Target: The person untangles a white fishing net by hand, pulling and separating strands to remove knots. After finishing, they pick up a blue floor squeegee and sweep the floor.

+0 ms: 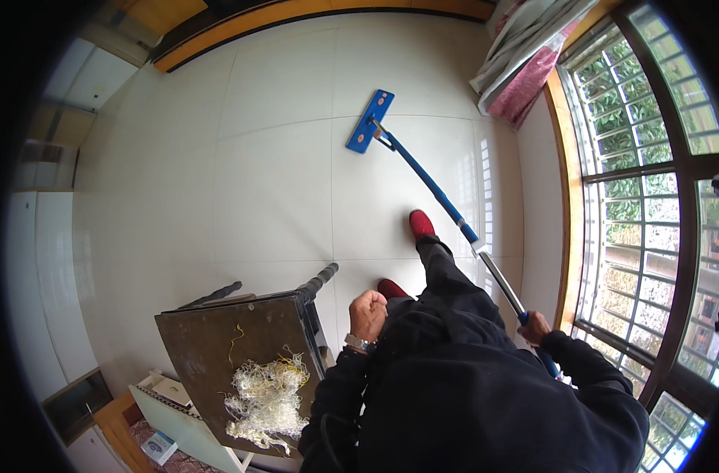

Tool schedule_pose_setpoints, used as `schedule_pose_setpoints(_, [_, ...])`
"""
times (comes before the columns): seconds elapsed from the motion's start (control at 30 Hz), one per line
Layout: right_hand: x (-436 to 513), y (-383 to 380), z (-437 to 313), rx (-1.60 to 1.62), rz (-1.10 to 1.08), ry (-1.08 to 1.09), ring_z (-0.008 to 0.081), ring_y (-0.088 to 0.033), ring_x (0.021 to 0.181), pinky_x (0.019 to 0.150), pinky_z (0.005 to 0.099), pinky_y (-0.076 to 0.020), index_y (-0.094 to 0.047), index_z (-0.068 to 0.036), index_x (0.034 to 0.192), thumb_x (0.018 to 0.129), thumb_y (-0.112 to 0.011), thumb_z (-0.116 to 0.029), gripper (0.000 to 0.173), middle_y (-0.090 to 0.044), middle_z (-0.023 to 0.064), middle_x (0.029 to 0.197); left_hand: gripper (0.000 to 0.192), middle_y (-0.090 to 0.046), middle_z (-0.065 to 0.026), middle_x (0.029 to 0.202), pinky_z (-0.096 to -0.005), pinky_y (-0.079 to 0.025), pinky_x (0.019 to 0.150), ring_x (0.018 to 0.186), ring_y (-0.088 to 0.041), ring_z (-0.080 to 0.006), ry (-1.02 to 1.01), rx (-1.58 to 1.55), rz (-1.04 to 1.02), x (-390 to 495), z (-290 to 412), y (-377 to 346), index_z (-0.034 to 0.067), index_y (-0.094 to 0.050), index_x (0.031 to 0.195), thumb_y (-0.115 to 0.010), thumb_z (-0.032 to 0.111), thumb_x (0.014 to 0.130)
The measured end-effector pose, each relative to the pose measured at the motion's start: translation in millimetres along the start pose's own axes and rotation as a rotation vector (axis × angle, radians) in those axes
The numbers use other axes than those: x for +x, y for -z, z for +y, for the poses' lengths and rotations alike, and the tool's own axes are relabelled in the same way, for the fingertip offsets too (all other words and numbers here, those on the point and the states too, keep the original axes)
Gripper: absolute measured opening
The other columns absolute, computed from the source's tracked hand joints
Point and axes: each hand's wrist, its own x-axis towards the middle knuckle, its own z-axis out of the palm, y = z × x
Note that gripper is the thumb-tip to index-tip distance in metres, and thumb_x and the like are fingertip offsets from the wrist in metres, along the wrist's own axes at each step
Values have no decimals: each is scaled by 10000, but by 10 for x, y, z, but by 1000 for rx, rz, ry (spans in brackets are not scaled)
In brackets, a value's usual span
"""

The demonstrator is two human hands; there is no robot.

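Observation:
My right hand (534,329) is closed around the lower end of the handle of a flat mop (435,190), whose pole is blue in its far part and bare metal nearer me. The pole slants up and left to a blue rectangular mop head (370,122) lying on the pale tiled floor (276,177). What covers the underside of the head is hidden. My left hand (368,314), with a metal watch at the wrist, is loosely curled in front of my body beside the dark table and touches neither table nor mop; no object shows in it.
A dark table (200,349) at lower left bears a tangled heap of pale and yellow strands (270,396). Red shoes (421,224) are on my feet. A barred window (631,195) and curtain (525,77) line the right; white cabinets (55,284) stand at far left.

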Motion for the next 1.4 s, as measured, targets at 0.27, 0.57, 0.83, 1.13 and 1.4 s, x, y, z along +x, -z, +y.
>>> schedule_pose_setpoints(0.27, [1464, 858, -1130, -126, -80, 159, 244, -597, 396, 364, 351, -488, -477, 63, 492, 721, -589, -144, 328, -540, 170, 450, 120, -614, -79, 688, -268, -499, 564, 592, -587, -133, -238, -354, 374, 1702, 1540, 512, -10, -577, 809, -538, 94, 853])
schedule_pose_setpoints(0.57, [2536, 1889, -2336, -253, -130, 344, 217, -600, 410, 468, 319, -515, -537, 77, 480, 721, -566, -137, 324, -569, 148, 458, 137, -614, -107, 840, -354, -484, 684, 689, -582, -204, -9, -1183, 124, 2470, 2843, 480, 41, -562, 904, -497, -16, 798])
schedule_pose_setpoints(0.83, [2988, 2177, -3815, -140, -147, 341, 219, -573, 398, 377, 331, -473, -535, 91, 570, 753, -588, -75, 253, -543, 126, 498, 115, -604, -73, 833, -345, -463, 708, 710, -552, -187, 48, -1432, 83, 2757, 2976, 625, 63, -544, 888, -495, -17, 822])
schedule_pose_setpoints(1.13, [2556, 2167, -5147, -295, 77, 2030, 213, -573, 505, 481, 300, -508, -546, -11, 1081, 854, -584, -207, 302, -581, 111, 730, 103, -591, -90, 806, -328, -467, 701, 677, -548, -181, 109, -1532, 190, 3442, 2905, 1115, 13, -525, 885, -460, -29, 818])
schedule_pose_setpoints(1.4, [1968, 2019, -6176, -767, 39, 1018, 294, -644, 640, 707, 392, -527, -539, 53, 1063, 797, -646, -290, 447, -623, 178, 718, 113, -600, -93, 788, -340, -482, 700, 674, -561, -189, -9, -1691, 421, 3779, 2565, 2182, 3, -518, 857, -447, -71, 812])
